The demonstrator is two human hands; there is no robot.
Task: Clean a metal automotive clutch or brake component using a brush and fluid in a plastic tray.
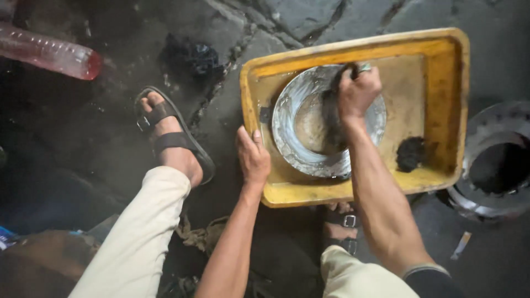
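Dim scene lit from the upper right — the yellow tray [436, 47] and metal ring [287, 124] catch soft glare. The left side and bottom corners fall into deep shadow, slightly blurred.

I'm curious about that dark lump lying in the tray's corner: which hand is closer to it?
Right. The right hand works on the metal ring, just left of the dark lump. The left hand grips the yellow tray's far edge.

A shiny metal ring [309, 149] lies flat in a grimy yellow tray [441, 110].
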